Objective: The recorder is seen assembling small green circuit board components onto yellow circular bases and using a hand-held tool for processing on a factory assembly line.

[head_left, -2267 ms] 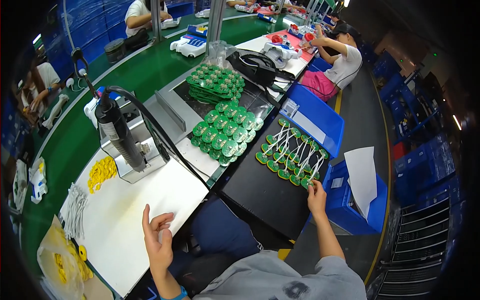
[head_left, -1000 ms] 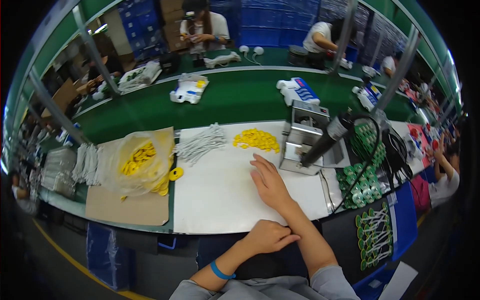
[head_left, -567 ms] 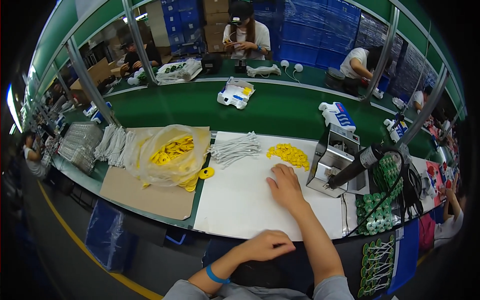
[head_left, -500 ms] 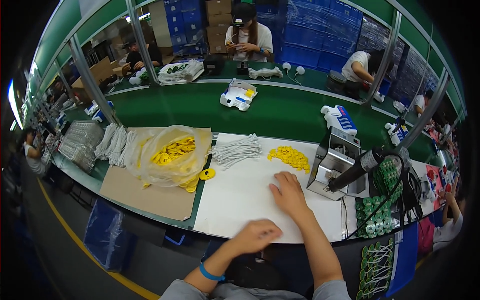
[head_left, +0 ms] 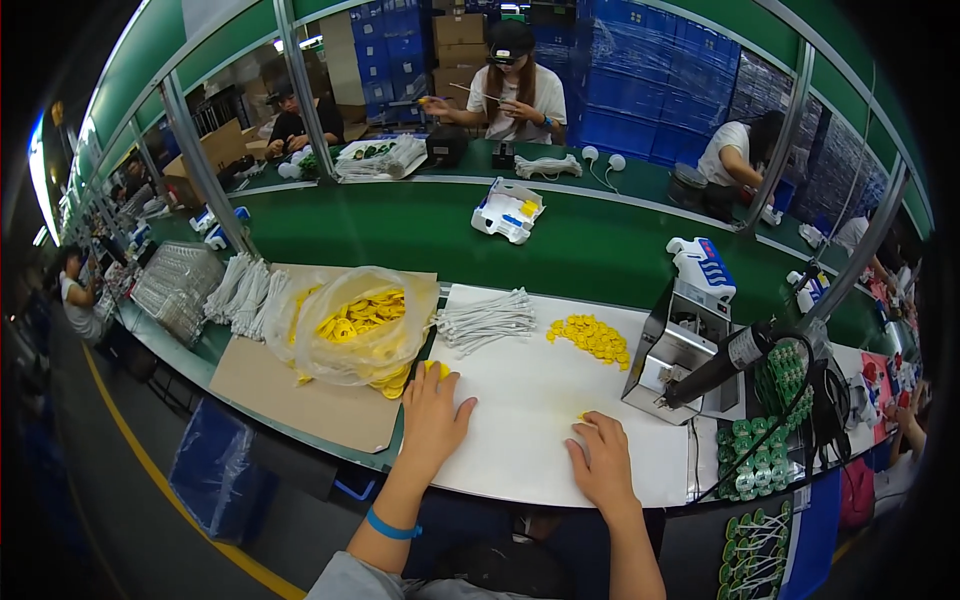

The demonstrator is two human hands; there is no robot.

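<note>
No legible text or labels

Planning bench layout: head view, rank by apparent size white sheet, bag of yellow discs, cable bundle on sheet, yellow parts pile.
1. White sheet
2. Plastic bag of yellow discs
3. White cable bundle
4. Small yellow parts pile

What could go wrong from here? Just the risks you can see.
1. The left hand has its fingers over a yellow disc close beside the open, heaped clear bag; a bump might spill more discs, as some already lie outside it.
2. The right hand has a small yellow piece at its fingertips; something that small could slip or get mislaid.
</note>
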